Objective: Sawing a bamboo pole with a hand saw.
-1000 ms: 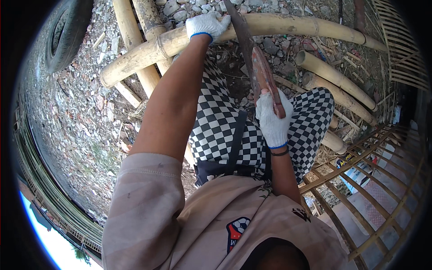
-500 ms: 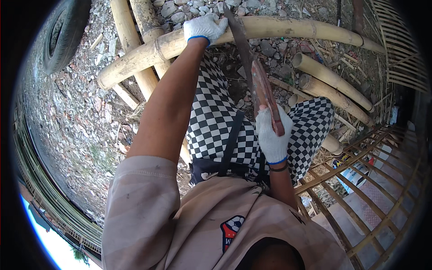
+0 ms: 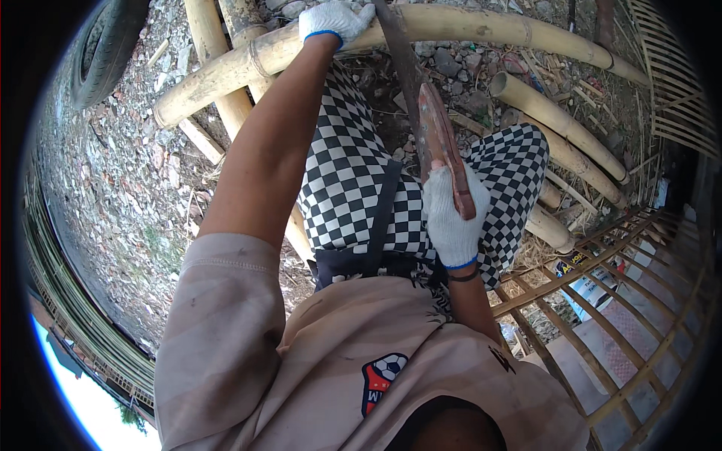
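Observation:
A long bamboo pole (image 3: 459, 24) lies crosswise over two other bamboo poles (image 3: 210, 45) on the left. My left hand (image 3: 335, 21), in a white knit glove with a blue cuff, is closed over the top of the crosswise pole, just left of the saw blade. In my right hand (image 3: 456, 214), gloved alike, is the wooden handle of a handsaw (image 3: 444, 143). Its dark blade runs up and away to the pole, crossing it beside my left thumb. The far tip of the blade is cut off by the picture's upper edge.
Several cut bamboo pieces (image 3: 556, 116) lie to the right on stony ground. A slatted bamboo frame (image 3: 587, 323) stands close at my right, with another slatted panel (image 3: 677, 68) beyond. An old tyre (image 3: 109, 52) is at the far left. Checkered trousers (image 3: 361, 180) cover my bent legs.
The view has shifted slightly, so the pole and both hands sit a little higher in it. The grips are unchanged, and the saw still lies across the pole.

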`<action>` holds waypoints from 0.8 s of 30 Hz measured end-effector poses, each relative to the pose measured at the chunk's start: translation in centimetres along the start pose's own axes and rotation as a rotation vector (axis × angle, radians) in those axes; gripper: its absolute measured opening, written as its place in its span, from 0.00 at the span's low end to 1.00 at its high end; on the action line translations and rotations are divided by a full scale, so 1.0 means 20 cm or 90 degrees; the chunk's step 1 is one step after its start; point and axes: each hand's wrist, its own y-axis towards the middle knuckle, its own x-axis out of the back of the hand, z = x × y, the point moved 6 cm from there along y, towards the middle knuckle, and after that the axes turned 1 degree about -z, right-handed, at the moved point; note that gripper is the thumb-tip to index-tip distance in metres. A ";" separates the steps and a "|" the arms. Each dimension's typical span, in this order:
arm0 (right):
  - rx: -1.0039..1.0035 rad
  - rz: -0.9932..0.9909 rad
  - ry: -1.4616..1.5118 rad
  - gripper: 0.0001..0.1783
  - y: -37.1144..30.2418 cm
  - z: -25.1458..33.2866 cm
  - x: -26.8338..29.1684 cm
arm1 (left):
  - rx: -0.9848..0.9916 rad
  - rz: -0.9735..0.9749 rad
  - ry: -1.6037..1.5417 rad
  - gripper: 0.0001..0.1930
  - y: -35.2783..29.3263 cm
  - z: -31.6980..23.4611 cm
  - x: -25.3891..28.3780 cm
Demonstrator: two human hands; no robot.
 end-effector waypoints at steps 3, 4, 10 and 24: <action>0.024 0.010 0.032 0.18 0.35 0.06 -0.24 | 0.003 0.012 0.029 0.42 0.00 0.02 0.00; 0.061 -0.022 0.007 0.19 0.51 0.04 -0.30 | -0.012 0.021 0.042 0.41 0.01 -0.07 -0.02; -0.027 0.016 0.067 0.19 0.26 -0.03 -0.19 | -0.004 0.015 0.017 0.42 -0.04 0.01 -0.01; 0.118 -0.042 -0.021 0.17 0.11 0.08 -0.18 | 0.004 -0.010 0.016 0.45 -0.02 0.04 0.00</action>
